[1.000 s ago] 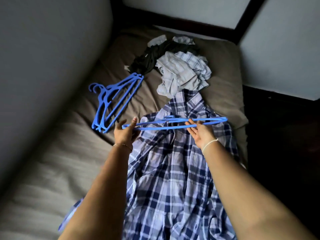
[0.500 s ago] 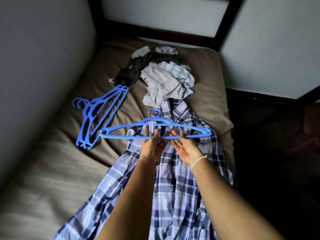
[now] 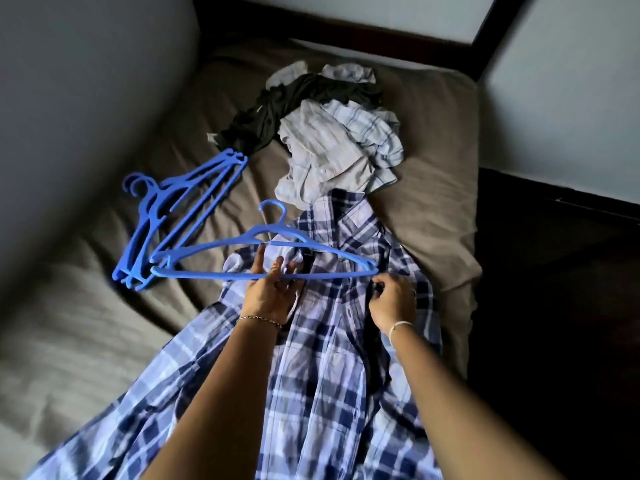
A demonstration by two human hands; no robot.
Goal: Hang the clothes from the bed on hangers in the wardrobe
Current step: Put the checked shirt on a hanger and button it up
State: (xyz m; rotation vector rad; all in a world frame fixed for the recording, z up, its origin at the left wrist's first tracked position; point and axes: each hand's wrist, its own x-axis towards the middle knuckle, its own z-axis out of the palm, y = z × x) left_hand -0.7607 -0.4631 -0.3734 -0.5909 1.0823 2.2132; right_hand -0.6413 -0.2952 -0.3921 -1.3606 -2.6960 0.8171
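left hand [image 3: 272, 292]: grips the lower bar of the hanger [image 3: 207, 275], over the shirt [image 3: 325, 358] chest | right hand [image 3: 393, 303]: pinches shirt front | shirt: flat on bed [image 3: 433, 174] | spare hangers [image 3: 166, 223]: left of shirt | clothes pile [image 3: 332, 143]: beyond shirt collar

Bedroom in a home. Bed [image 3: 433, 140] with a creased brown sheet, sitting in a dark wooden bed frame [image 3: 346, 27], with plain pale walls [image 3: 86, 81] close along its left side and behind the far end. Loose pile of clothes [image 3: 332, 140] at the far end of the bed, checked shirt [image 3: 329, 358] spread out nearer the camera, stack of blue plastic hangers [image 3: 173, 216] lying on the sheet to the left. Dark floor [image 3: 554, 306] along the bed's right side. Dim indoor light, ordinary household laundry.
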